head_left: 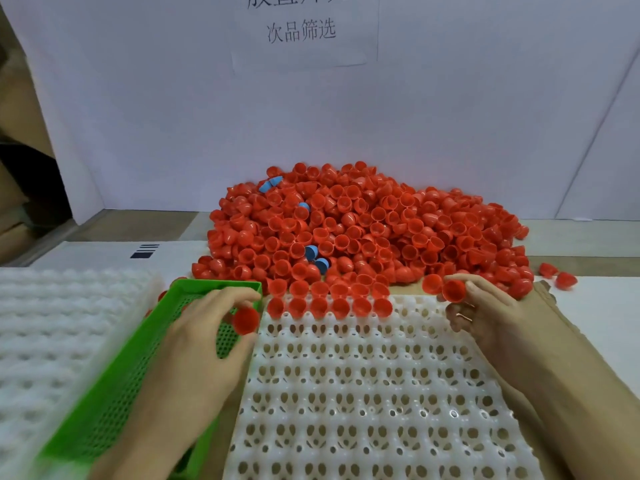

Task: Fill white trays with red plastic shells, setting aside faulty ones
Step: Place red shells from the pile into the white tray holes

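Clearly the work is only beginning. A great heap of red shells (363, 230) is lying at the back of the desk (606, 323) and is looking hardly touched. The white tray (374, 393) in front of the person is carrying just two rows of seated shells (329, 306) along its far edge, about six in each. All the other pockets are waiting, so I am judging that most of the filling is left.

The left hand (197, 341) is pinching one red shell (246, 320) between thumb and fingers, just where the green basket (114, 393) is meeting the tray. Whether it is going to a pocket or to the basket as a faulty one, I cannot tell. The right hand (491, 317) is holding a pair of shells (453, 291) at its fingertips, near the tray's far right corner.

Around this, a white paper wall (450, 116) is standing behind the heap, with a printed sign (301, 31) on it. A stack of more white trays (52, 341) is waiting at the left. Brown cardboard (408, 287) is lying under the tray. A few blue pieces (311, 251) are mixing in the heap, and two loose shells (566, 280) are lying apart at the right.
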